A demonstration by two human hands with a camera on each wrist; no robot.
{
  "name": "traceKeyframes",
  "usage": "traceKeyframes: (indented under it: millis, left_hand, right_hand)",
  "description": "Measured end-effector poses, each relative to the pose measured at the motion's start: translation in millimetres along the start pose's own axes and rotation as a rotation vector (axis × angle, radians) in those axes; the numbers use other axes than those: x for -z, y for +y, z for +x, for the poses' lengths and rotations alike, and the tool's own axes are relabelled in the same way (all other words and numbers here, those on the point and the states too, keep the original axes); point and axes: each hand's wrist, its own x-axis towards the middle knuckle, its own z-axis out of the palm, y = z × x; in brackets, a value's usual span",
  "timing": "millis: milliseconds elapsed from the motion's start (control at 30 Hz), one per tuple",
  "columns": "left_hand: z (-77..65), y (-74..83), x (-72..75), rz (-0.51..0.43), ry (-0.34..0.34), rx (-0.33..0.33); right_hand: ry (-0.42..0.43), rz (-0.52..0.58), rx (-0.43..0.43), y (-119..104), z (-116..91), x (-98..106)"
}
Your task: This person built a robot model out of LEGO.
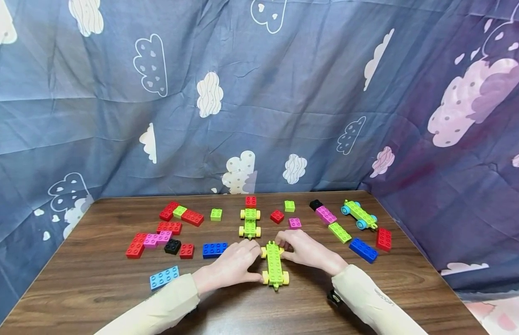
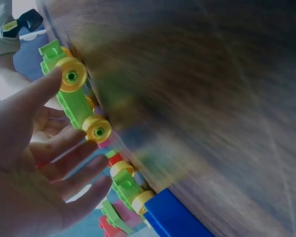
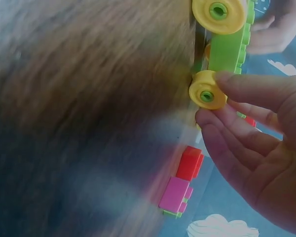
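Observation:
A lime-green toy car base with yellow wheels stands on the table between the two hands. My left hand is along its left side, fingers extended; in the left wrist view the thumb reaches the rear yellow wheel and a fingertip is at the front one. On the far right corner, my right hand pinches the front yellow wheel between thumb and fingers. Just beyond stands a second green car base with yellow wheels, a red brick at its far end.
Left of the hands lie a blue brick, a light blue brick, a black brick and several red and pink ones. On the right are a green car with blue wheels, another blue brick and a red brick. A cloud-patterned cloth hangs behind.

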Motion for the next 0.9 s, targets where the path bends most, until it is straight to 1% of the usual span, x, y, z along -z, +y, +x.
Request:
traceKeyframes:
  millis: [100,167,467,733,900]
  left_hand:
    - [-0.2,-0.7,-0.9,0.000,0.014,0.014]
    - [-0.6,-1.2,-1.2,-0.007,0.012,0.015]
    - [-3.6,-4.4,-3.1,0.003,-0.031,0.003]
    - [-6.0,-7.7,0.3,-0.027,-0.085,0.014]
    - [-5.9,-9.5,4.8,-0.005,-0.113,-0.001]
  right_hand:
    - [0.007,0.004,0.001,-2,1,-1]
    - [0.008,0.011,0.003,-3,2,-2]
    - [0.001,0.022,0.000,-8,6,-6]
    - [0.002,0.032,0.012,-12,9,-8]
    - [0.003,0.036,0.020,-11,10,-9]
